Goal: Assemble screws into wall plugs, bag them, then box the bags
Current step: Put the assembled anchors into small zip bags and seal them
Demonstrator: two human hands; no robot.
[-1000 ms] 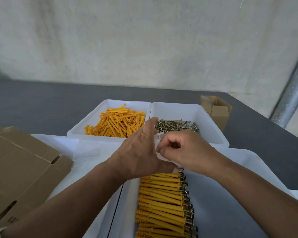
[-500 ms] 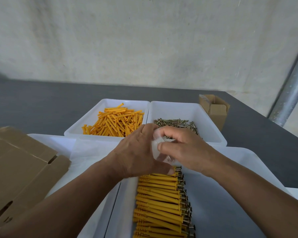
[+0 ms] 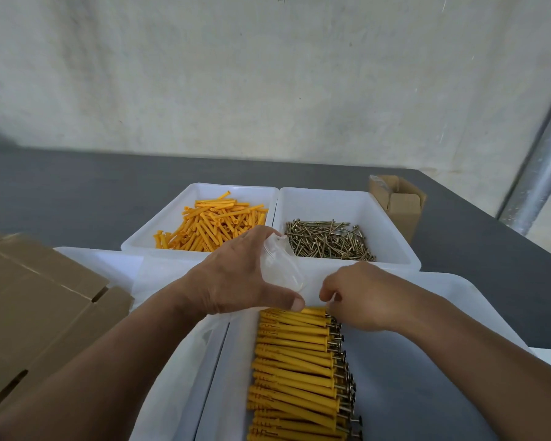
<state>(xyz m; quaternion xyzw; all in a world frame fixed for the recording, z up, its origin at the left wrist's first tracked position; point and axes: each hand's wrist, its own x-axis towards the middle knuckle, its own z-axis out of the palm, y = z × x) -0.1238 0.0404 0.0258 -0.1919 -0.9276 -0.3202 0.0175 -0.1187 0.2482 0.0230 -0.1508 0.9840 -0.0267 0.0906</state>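
one head view, close, looking forward and down at the table [image 3: 77, 192].

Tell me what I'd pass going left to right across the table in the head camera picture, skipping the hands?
Flat cardboard box → white tub of loose orange wall plugs → white tub of screws → small open cardboard box → metal pole beyond the table's edge.

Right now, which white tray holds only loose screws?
The far right tray; the far left tray holds bare orange plugs, the near tray plugs with screws inserted.
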